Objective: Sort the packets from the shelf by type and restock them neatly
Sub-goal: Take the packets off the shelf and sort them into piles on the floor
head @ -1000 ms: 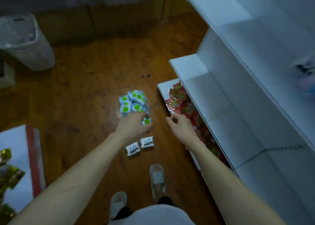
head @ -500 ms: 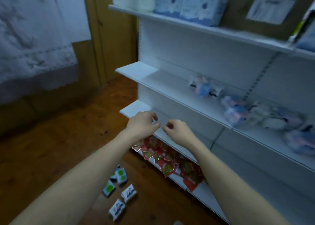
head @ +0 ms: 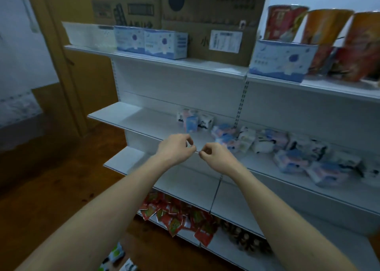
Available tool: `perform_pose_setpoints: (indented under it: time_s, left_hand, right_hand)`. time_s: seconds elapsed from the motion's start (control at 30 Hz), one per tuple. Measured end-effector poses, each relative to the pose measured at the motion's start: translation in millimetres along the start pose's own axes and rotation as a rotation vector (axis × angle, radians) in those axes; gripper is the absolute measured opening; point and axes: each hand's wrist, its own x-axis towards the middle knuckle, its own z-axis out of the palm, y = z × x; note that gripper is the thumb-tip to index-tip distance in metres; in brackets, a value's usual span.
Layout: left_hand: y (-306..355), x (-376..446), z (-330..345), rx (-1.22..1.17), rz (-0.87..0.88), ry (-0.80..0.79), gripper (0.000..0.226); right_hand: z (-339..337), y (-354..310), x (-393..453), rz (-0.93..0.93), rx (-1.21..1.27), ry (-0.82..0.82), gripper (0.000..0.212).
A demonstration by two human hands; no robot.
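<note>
sorting barely begun: mixed packets still jumbled on middle shelf; left hand and right hand loosely curled, seemingly empty.

The shelf looks like smooth, matt white painted metal. The floor is glossy brown wood. Red packets at the bottom shelf's front edge seem shiny plastic film; brown boxes are matt cardboard.

Pale blue, pink and white packets were scattered in loose heaps along the middle shelf, while red packets were piled untidily on the bottom shelf, some overhanging its front edge.
</note>
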Motion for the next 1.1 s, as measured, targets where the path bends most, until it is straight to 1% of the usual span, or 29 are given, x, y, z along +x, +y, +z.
perform_pose_setpoints:
  time_s: [0.17, 0.27, 0.37, 0.6, 0.7, 0.8, 0.87, 0.97, 1.1]
  left_hand:
    - [57.4, 19.2, 30.3, -0.026, 0.016, -0.027, 0.024]
    - [81.3, 29.7, 48.6, -0.031, 0.010, -0.057, 0.024]
    - [95.3, 40.6, 66.8, -0.038, -0.009, -0.080, 0.023]
    - [100.1, 73.3, 103.8, -0.100, -0.013, -0.147, 0.022]
    - [90.7, 100.7, 119.6, -0.146, -0.020, -0.173, 0.021]
    - [75.7, 136.5, 134.0, -0.161, -0.003, -0.194, 0.025]
    - [64.9, 160.4, 144.3, -0.195, 0.010, -0.188, 0.025]
    - [54.3, 199.0, 161.7, -0.222, 0.037, -0.222, 0.025]
    - [63.5, 245.3, 180.8, -0.268, 0.113, -0.290, 0.038]
  right_hand:
    - [-43.9, 60.5, -8.9, 0.040, -0.015, 0.022, 0.019]
    - [-59.9, 95.0, -13.1, 0.058, 0.014, 0.035, 0.029]
    - [-68.4, 124.9, -13.1, 0.087, 0.062, 0.046, 0.033]
    - [-64.2, 174.0, 21.9, 0.149, 0.137, -0.011, 0.030]
    - [-56.9, 185.8, 54.5, 0.232, 0.104, -0.058, 0.021]
    - [-48.7, 201.4, 91.6, 0.254, 0.123, -0.022, 0.019]
    - [-44.8, 211.9, 118.1, 0.310, 0.105, 0.016, 0.028]
    - [-39.9, 227.1, 159.6, 0.423, 0.077, 0.104, 0.052]
    - [-34.5, 240.4, 198.7, 0.551, 0.047, 0.184, 0.073]
